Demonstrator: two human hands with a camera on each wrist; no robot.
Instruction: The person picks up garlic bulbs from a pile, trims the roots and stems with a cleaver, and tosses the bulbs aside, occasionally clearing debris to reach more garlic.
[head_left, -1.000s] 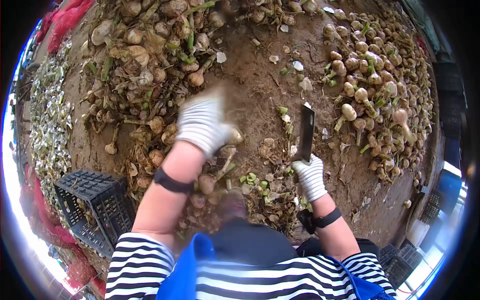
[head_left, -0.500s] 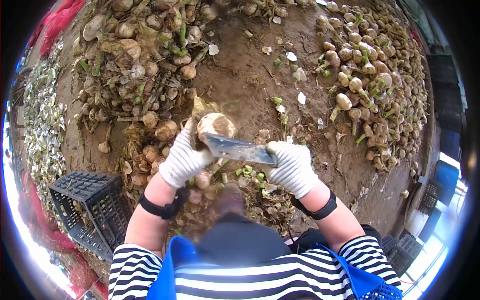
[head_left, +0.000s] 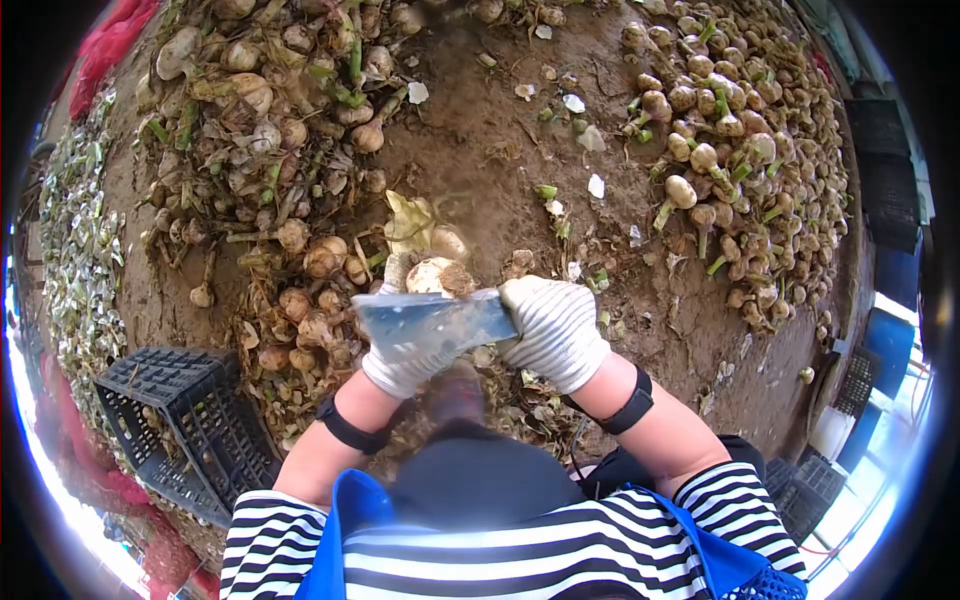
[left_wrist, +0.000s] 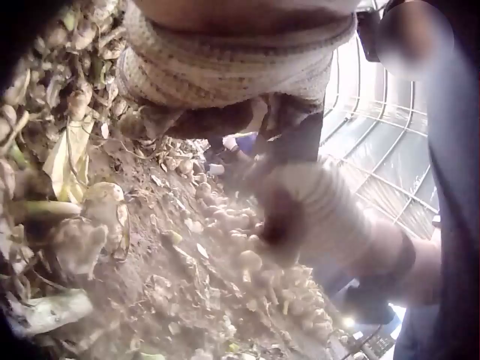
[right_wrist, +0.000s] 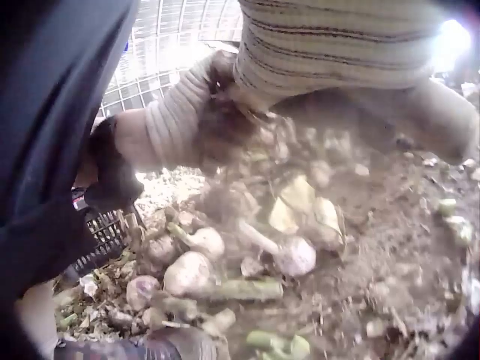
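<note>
My gloved right hand grips a broad-bladed knife, the blade pointing left across the front of my left hand. The gloved left hand holds a garlic bulb, its brown root end facing right, close above the blade's upper edge. Much of the left hand's fingers is hidden behind the blade. In the left wrist view the right hand is blurred near the left glove. Just beyond the held bulb, another pale bulb lies beside a yellowish dry leaf.
Untrimmed garlic with stalks is heaped on the left; a heap of short-stemmed bulbs spreads on the right. A black plastic crate lies at the lower left. Scraps of skin and cut stem litter the dirt floor between the heaps.
The left hand reached to the left heap, then came back with a garlic bulb. The knife went from upright at the right to across the left hand, and the blade has since slid further left.
</note>
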